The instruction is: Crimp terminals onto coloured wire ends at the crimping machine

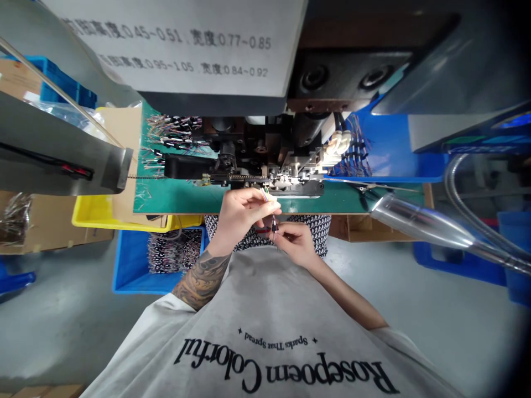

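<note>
Two hands meet just off the near edge of the table [174,202], in front of the person's chest. The left hand [238,213] has its fingers [271,207] pinched shut on a small bundle of thin coloured wires [265,193], whose tips point up toward the machine. The right hand [296,240] sits just below and beside it, its fingers closed narrowly on the dark lower end of the same wires [274,224]. The two hands are nearly touching.

Directly beyond them, at the middle of the table's near edge, stands a crimping machine [265,160], with a strip of small terminals [244,177] running in from its left. More finished wire pieces [170,135] lie scattered toward the far left corner of the green surface. A white sheet with printed figures [186,44] hangs above the machine. Below the table's left side sit a yellow bin [89,213] and a blue bin [124,265] holding bundled wires. A shiny metal tube [418,224] slants past the right edge.
</note>
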Demonstrator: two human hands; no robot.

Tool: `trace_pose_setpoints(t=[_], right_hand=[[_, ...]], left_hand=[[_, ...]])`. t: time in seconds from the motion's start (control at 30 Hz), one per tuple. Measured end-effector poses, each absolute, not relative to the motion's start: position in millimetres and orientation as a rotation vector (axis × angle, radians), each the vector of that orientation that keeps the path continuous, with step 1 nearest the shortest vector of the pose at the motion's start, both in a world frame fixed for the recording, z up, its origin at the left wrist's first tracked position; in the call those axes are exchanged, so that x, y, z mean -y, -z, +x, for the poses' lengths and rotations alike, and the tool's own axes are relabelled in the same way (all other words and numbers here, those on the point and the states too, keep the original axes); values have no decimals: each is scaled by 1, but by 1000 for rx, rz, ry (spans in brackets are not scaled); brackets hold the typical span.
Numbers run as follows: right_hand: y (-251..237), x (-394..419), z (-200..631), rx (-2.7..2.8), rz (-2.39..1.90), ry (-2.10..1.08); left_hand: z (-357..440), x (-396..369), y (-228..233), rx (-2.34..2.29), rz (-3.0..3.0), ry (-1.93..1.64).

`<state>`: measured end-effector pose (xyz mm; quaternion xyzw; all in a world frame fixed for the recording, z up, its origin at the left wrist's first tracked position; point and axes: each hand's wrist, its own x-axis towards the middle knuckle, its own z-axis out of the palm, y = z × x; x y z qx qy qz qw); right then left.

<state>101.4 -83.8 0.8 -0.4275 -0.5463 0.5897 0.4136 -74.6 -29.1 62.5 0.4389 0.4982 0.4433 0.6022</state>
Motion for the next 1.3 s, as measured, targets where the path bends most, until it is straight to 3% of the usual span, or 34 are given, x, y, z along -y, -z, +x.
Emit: trace_pose_setpoints(t=[0.3, 0.53, 1.3], right_hand=[[-4, 70, 109, 1365, -1069, -1421], [-40, 45, 107, 1139, -1294, -1167], [-54, 21, 82, 988, -1300, -1177]], left_hand=[[-72, 33, -49, -1064, 811, -956], [-69, 37, -47, -1048, 847, -956], [-59, 33, -58, -1269, 1055, -1107]])
